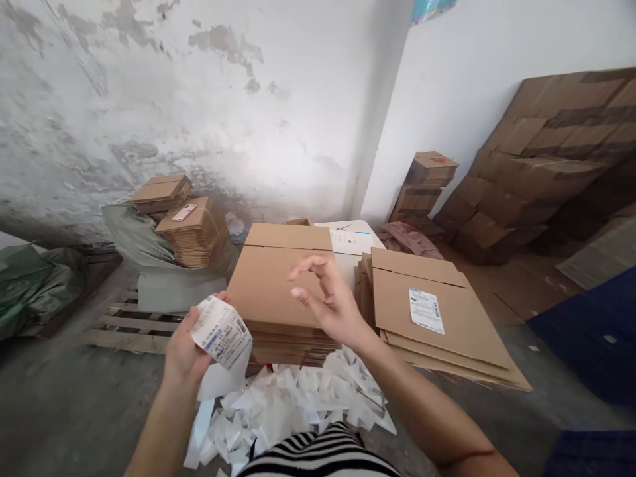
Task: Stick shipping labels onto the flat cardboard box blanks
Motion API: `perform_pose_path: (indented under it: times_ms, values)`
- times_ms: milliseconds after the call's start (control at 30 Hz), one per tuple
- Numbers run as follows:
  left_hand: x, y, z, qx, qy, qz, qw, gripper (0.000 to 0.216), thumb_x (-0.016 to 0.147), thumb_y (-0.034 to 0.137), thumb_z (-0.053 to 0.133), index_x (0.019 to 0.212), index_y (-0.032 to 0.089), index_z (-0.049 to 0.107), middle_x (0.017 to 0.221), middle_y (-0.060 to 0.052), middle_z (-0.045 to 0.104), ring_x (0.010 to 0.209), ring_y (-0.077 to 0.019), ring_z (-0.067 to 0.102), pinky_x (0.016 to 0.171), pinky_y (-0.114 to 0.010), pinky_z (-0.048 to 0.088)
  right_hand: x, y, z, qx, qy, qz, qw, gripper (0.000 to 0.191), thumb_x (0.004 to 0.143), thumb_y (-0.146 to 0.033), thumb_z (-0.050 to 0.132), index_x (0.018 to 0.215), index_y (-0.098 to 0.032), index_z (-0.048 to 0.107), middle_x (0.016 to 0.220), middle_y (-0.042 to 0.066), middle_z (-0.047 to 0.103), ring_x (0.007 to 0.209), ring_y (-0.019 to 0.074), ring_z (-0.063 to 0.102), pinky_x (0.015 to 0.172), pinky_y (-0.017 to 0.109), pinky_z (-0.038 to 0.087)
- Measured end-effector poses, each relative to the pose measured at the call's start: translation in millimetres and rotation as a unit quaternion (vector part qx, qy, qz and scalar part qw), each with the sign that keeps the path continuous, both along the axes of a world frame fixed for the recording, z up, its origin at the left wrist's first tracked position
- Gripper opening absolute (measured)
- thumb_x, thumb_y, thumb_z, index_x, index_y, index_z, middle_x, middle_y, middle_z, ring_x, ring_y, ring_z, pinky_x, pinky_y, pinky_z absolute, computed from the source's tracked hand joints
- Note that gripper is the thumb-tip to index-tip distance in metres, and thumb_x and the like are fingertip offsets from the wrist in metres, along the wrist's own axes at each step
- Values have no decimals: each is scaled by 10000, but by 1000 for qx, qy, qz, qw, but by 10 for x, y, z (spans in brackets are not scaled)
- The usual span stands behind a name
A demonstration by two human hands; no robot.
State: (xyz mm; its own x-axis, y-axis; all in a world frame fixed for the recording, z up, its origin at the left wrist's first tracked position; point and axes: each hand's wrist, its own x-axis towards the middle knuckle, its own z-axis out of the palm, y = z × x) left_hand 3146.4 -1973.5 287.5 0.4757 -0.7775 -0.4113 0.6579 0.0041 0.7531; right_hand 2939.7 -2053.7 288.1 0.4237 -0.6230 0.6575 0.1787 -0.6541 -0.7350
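Note:
My left hand (186, 351) is closed around a strip of printed shipping labels (223, 334), whose lower end hangs down as white backing. In front of me, over a stack of flattened cardboard boxes (283, 278), my right hand (325, 298) is raised with thumb and fingers apart and nothing between them. The top box in that stack shows no label. To the right lies a second pile of flattened boxes (457, 311), and its top one bears a white label (426, 310).
Discarded white backing paper (288, 397) is heaped below the stack. At left, a pink phone (184, 212) rests on bundled cardboard (193, 242) near a wooden pallet (134, 328). Behind stands a white table (352, 232). Many cartons (546, 152) are piled at far right.

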Motion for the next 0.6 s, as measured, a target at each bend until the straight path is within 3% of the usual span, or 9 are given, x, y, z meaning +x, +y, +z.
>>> perform_pose_path:
  times_ms: [67, 100, 167, 233, 300, 333, 433, 467, 600]
  values:
    - [66, 15, 53, -15, 21, -39, 999, 400, 1020, 232, 349, 1250, 50, 622, 1225, -155, 682, 1093, -236, 666, 837, -332, 595, 229, 3, -2, 6, 84, 60, 995, 588, 895, -248, 686, 1402, -265, 389, 1208, 64, 606, 1169, 190, 556, 1001, 356, 446]
    - [89, 25, 73, -24, 29, -57, 998, 407, 1022, 238, 349, 1278, 57, 608, 1250, -157, 669, 1140, -250, 645, 884, -358, 585, 356, 19, -44, 2, 132, 94, 987, 611, 874, -218, 707, 1407, -260, 412, 1203, 59, 623, 1134, 191, 576, 977, 347, 460]
    - [151, 39, 89, -32, 36, -69, 996, 417, 1026, 257, 351, 1322, 81, 586, 1302, -145, 642, 1210, -260, 604, 947, -393, 562, 576, 62, -154, 2, 187, 120, 975, 369, 873, -149, 685, 1219, -221, 582, 1054, 35, 668, 963, 174, 616, 878, 317, 487]
    - [256, 40, 72, -32, 35, -61, 997, 420, 1027, 278, 358, 1333, 94, 578, 1342, -128, 619, 1241, -251, 580, 951, -385, 559, 697, 93, -222, -9, 192, 87, 978, 83, 899, -116, 631, 939, -184, 655, 894, 26, 643, 870, 167, 594, 814, 301, 481]
    - [379, 23, 37, -36, 29, -56, 997, 418, 1027, 281, 361, 1326, 95, 584, 1362, -122, 606, 1252, -242, 571, 943, -365, 560, 726, 97, -216, -22, 187, 52, 981, 50, 910, -153, 630, 871, -176, 652, 907, 47, 621, 937, 190, 573, 832, 320, 476]
    - [431, 9, 18, -39, 27, -59, 997, 418, 1026, 286, 364, 1324, 98, 588, 1365, -122, 604, 1247, -247, 574, 945, -369, 559, 727, 90, -198, -21, 184, 47, 982, 51, 904, -175, 646, 953, -184, 659, 995, 63, 630, 1004, 203, 566, 863, 337, 477]
    - [493, -40, -16, -41, 35, -90, 995, 425, 1026, 306, 367, 1339, 117, 584, 1367, -124, 602, 1206, -287, 601, 977, -443, 546, 768, 60, -187, 38, 174, 92, 980, 527, 870, -186, 698, 1359, -263, 519, 1254, 65, 623, 1076, 188, 592, 909, 346, 497]
    - [480, -53, -22, -41, 41, -103, 993, 428, 1026, 307, 364, 1342, 114, 580, 1368, -126, 600, 1193, -297, 609, 985, -462, 542, 804, 55, -210, 55, 168, 104, 979, 573, 867, -160, 692, 1392, -285, 500, 1242, 46, 643, 1034, 171, 619, 892, 328, 506]
    - [386, -70, -66, -31, 68, -154, 985, 441, 1029, 292, 361, 1340, 53, 564, 1342, -157, 612, 1187, -294, 615, 990, -423, 547, 941, 102, -318, 46, 130, 76, 988, 193, 891, -102, 633, 1019, -229, 701, 933, -3, 714, 841, 138, 649, 779, 270, 498]
